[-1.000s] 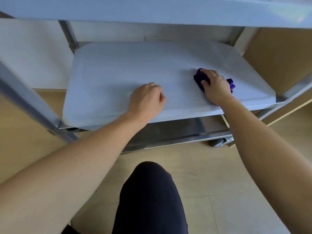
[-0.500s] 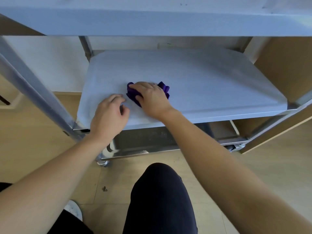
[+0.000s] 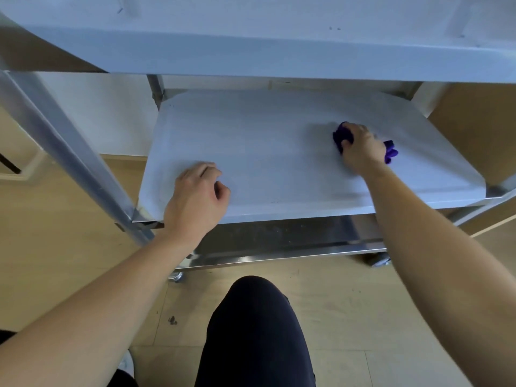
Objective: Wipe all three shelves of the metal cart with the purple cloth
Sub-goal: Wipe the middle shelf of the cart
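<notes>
The metal cart's middle shelf fills the centre of the head view, under the top shelf. My right hand presses the bunched purple cloth onto the right part of the middle shelf, with a corner of cloth poking out past my knuckles. My left hand rests as a loose fist on the front left edge of that shelf, holding nothing. The bottom shelf shows below as a dark steel strip, mostly hidden.
A slanted steel post of the cart crosses the left side. Caster wheels stand on the wooden floor. My knee in dark trousers is in front of the cart. A wooden panel stands at the right.
My right hand has swept the cloth from the shelf's left-centre over to its right side. My left hand stayed at the front left edge.
</notes>
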The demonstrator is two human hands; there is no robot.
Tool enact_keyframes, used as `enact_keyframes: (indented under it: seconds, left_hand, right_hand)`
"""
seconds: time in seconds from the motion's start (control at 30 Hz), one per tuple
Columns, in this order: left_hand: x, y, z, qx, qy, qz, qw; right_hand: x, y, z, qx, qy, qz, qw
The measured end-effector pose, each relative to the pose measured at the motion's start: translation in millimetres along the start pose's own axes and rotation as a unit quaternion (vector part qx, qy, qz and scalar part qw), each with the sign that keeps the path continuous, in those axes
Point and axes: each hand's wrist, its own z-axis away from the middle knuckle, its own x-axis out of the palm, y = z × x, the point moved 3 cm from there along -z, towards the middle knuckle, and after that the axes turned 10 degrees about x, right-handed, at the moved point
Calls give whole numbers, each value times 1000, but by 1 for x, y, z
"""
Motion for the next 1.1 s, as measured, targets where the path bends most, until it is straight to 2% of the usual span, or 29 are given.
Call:
enact_keyframes:
  seconds: [0.07, 0.13, 0.2, 0.27, 0.4, 0.6, 0.73, 0.83, 0.9, 0.97, 1.1]
  left_hand:
    - [0, -1, -3, -2, -2, -8, 1000]
    - [-1, -3, -4, -9, -1, -8, 1000]
    - [-4, -8, -6, -15, 2, -9, 1000]
    - [-8, -12, -9, -3, 3, -16, 1000]
    - [-20, -24, -7, 18, 0, -9, 1000]
    - [-48, -54, 58, 42, 57, -74, 995]
    - [-49, -58, 75, 47, 55, -72, 995]
    - [-56, -57, 67, 40, 54, -41, 997]
    - [-64, -63, 68, 64, 49, -29, 996]
    - [-69, -72, 68, 108, 45, -24, 993]
    - [-65, -87, 73, 164, 24, -32, 986]
  right_hand:
    - [8, -33, 23, -53, 7, -9, 999]
    - [23, -83, 57, -150, -14, -42, 988]
    - [38, -136, 93, -260, -47, -67, 962]
    - [47, -169, 115, -321, -83, -85, 940]
    - [53, -188, 104, -315, -127, -80, 937]
    - [68, -234, 92, -267, -109, -68, 955]
    - [71, -272, 136, -361, -140, -82, 918]
    - [63, -272, 173, -434, -169, -109, 878]
    - [55, -265, 185, -451, -184, -127, 864]
    - [53, -257, 191, -444, -168, -125, 871]
    - [65, -239, 189, -329, -96, -41, 939]
